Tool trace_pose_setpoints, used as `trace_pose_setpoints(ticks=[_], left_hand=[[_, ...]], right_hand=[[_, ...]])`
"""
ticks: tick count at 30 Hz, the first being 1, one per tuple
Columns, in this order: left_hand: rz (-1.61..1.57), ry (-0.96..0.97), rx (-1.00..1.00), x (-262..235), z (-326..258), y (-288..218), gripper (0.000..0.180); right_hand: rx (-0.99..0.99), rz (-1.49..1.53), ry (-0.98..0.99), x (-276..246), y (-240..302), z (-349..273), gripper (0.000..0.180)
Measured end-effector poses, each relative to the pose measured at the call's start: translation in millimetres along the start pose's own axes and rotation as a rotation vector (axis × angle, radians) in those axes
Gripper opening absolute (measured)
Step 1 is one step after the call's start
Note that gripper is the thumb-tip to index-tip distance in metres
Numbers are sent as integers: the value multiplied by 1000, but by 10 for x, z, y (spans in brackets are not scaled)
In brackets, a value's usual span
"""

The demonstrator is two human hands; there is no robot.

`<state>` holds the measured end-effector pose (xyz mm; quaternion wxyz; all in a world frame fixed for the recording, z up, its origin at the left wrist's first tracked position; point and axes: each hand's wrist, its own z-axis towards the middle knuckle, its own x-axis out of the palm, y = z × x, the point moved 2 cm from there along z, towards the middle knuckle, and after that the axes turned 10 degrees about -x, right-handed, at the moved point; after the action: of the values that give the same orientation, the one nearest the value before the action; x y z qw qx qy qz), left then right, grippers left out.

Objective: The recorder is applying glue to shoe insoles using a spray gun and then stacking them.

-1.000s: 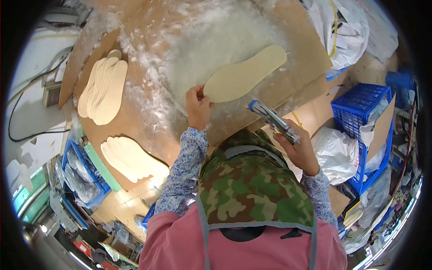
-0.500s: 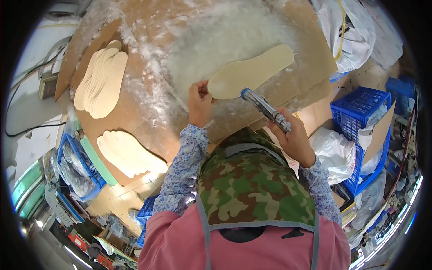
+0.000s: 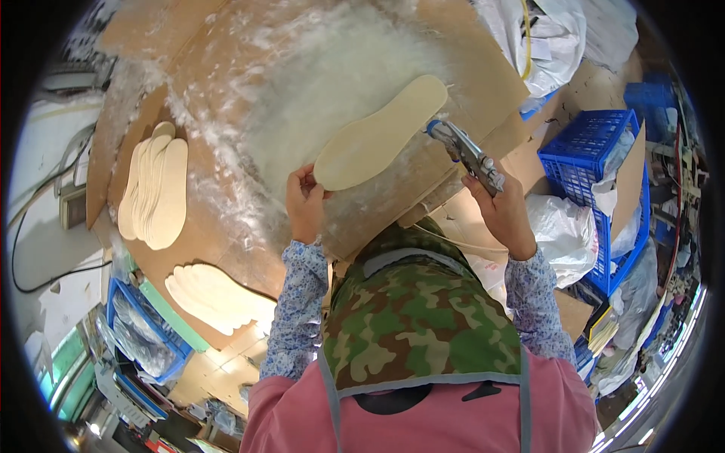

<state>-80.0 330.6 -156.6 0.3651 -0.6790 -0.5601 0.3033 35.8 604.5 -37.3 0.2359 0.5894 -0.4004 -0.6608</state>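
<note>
Left hand [image 3: 306, 205] pinches the heel end of the cream insole [image 3: 381, 134], holding it flat over the glue-fuzzed cardboard sheet [image 3: 226, 60]. Right hand [image 3: 504, 215] is clamped round the spray gun [image 3: 467, 151]. Change over the last second: gun has swung up from beside my right wrist to the insole's right edge, nozzle now just off the toe half. Insole itself barely moved. Hands well apart, one at each end of the piece. My read: lined up for a spray pass; no mist visible yet. Two stacks of insoles [image 3: 155, 189] sit well off to the left of my left hand, blue crate [image 3: 596, 136] right of the gun hand.
</note>
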Motion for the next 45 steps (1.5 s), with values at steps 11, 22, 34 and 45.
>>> trace_pose_setpoints(ticks=[11, 22, 34, 45], left_hand=[[63, 1, 24, -31, -12, 48, 35], [34, 61, 33, -75, -25, 38, 33], [-4, 80, 5, -62, -4, 50, 28], [49, 39, 19, -74, 26, 113, 32]], right_hand=[[56, -90, -152, -172, -63, -72, 21], [70, -8, -33, 131, 214, -256, 21], [-36, 88, 146, 445, 517, -328, 21], [100, -21, -56, 35, 169, -223, 23]])
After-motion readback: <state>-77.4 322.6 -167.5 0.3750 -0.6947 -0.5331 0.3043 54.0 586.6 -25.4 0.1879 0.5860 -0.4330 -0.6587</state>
